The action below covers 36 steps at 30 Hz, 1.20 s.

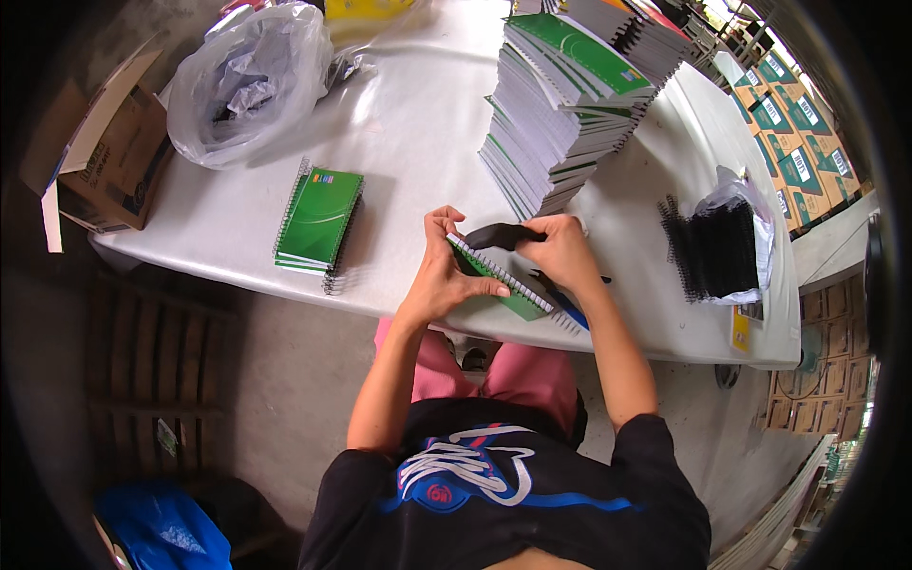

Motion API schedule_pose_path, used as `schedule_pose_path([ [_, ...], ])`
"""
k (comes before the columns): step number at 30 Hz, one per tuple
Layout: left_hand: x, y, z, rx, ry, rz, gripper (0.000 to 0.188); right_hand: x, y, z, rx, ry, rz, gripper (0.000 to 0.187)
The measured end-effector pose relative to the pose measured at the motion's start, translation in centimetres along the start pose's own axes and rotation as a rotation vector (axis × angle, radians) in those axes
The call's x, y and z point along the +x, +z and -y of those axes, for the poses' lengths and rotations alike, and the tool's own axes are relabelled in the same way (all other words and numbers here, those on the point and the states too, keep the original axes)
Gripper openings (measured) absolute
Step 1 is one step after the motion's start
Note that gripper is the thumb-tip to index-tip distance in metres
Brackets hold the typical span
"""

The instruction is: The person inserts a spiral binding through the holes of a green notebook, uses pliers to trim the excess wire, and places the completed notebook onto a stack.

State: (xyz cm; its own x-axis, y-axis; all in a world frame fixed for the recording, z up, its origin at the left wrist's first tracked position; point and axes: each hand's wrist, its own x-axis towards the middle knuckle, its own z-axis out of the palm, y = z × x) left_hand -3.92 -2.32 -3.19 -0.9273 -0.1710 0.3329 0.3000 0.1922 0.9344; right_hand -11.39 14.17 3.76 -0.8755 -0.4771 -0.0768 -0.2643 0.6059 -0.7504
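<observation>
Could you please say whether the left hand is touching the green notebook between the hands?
Touching: the head view shows the left hand gripping the green notebook, thumb across it.

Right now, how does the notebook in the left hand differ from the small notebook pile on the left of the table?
The held notebook is tilted up in the left hand; the small pile lies on the table, with no hand touching it.
The held notebook shows mainly its white page edge; the small pile shows its broad top cover.
Both show green covers.
</observation>
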Motion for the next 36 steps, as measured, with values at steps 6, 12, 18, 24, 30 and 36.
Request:
schedule_pose_path([
  [6,-0.1,-0.1,-0.8,-0.092,-0.106,0.055,0.1,-0.4,1.1,-0.1,0.269,-0.264,-0.016,0.02],
  [12,-0.8,0.0,0.1,-0.105,0.005,-0.006,0.074,-1.1,-0.1,-1.8,0.077,-0.197,-0.285,0.023],
  [18,-1.6,-0.8,-1.8,-0.474,-0.006,-0.214,0.033,-4.4,-6.9,-9.9,-0.614,-0.03,-0.713,0.054],
  [24,-2.0,-1.4,-3.8,-0.111,0.167,-0.558,0.065,-8.0,-0.6,-5.6,-0.581,-0.142,-0.244,0.06],
  [30,-2.2,-1.6,-5.9,0.212,0.36,-0.631,0.063,-9.8,2.2,-5.5,-0.483,-0.182,-0.448,0.041],
  [36,-2.9,-1.1,-5.8,0.343,0.462,-0.662,0.068,-9.7,2.2,5.1,-0.148,-0.487,-0.427,0.03],
])
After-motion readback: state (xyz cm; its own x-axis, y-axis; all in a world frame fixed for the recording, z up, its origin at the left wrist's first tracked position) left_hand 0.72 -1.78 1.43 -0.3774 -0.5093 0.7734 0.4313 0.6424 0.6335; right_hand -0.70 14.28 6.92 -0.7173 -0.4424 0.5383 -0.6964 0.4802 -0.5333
